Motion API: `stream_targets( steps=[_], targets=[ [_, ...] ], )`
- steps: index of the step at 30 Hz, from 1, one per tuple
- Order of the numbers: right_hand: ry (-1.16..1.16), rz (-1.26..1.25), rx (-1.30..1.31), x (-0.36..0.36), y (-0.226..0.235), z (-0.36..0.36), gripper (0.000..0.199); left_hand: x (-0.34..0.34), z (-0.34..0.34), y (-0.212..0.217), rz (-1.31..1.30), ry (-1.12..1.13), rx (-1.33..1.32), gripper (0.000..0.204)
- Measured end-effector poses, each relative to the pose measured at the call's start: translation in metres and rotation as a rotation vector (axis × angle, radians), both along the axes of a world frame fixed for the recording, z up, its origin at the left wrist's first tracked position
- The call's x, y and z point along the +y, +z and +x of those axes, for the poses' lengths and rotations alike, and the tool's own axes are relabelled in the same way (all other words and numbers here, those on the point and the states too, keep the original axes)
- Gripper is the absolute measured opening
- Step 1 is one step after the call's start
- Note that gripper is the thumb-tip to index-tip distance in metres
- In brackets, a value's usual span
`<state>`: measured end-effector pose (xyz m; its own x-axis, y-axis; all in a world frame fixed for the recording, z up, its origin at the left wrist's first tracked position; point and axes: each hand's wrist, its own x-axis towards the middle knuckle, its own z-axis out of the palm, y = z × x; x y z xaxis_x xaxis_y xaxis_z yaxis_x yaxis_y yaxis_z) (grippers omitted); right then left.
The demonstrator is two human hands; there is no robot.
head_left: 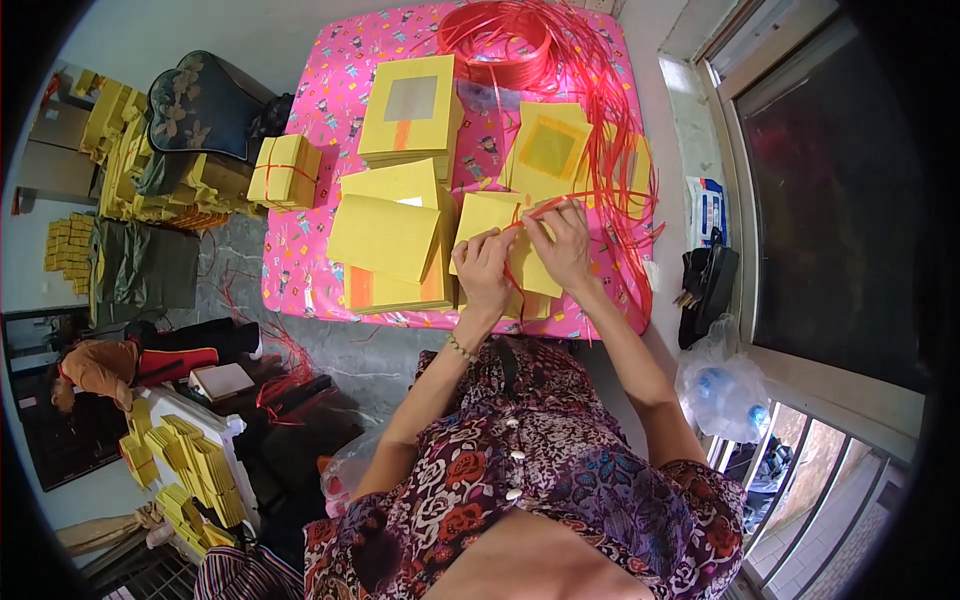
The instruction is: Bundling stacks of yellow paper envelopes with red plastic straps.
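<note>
A stack of yellow paper pieces (489, 209) lies at the table's near edge, under both of my hands. Red plastic strap (514, 274) runs over and down the front of this stack. My left hand (486, 266), with a beaded bracelet at its wrist, is closed with its fingertips on the strap. Close beside it, my right hand (562, 245) pinches the strap near the top of the stack. To the left is another yellow stack (385, 237), its top piece askew. Behind it stands a taller stack (407, 95) with a grey rectangle on top.
A large coil of red strap (500, 45) sits at the table's far edge, strands trailing down the right side. At the left edge stands a tied yellow bundle (285, 172). A co-worker (105, 370) is at the left, near a white table with yellow bundles (190, 455).
</note>
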<state>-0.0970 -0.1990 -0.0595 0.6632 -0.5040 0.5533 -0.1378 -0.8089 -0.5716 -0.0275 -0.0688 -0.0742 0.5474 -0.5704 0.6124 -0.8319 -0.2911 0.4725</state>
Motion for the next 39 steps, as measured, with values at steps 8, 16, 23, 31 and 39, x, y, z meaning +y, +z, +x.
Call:
stream_targets(
  steps=[8, 16, 23, 31, 39],
  targets=[
    [-0.17, 0.476, -0.117, -0.011, -0.017, -0.007, 0.017, 0.006, 0.002, 0.004, -0.023, -0.024, 0.126, 0.015],
    [-0.013, 0.649, 0.149, -0.047, -0.018, 0.017, 0.027, 0.022, 0.011, 0.013, 0.017, -0.237, 0.141, 0.025],
    [-0.069, 0.723, 0.198, -0.041, -0.034, 0.024, 0.029, 0.044, 0.017, 0.006, 0.144, -0.286, 0.08, 0.027],
    [-0.069, 0.787, 0.147, -0.052, -0.068, 0.025, 0.025, 0.042, 0.011, 0.009, 0.158, -0.264, 0.144, 0.023],
    [-0.127, 0.779, 0.204, -0.045, -0.045, 0.02, 0.024, 0.043, 0.009, 0.004, 0.13, -0.228, 0.256, 0.02]
  ],
)
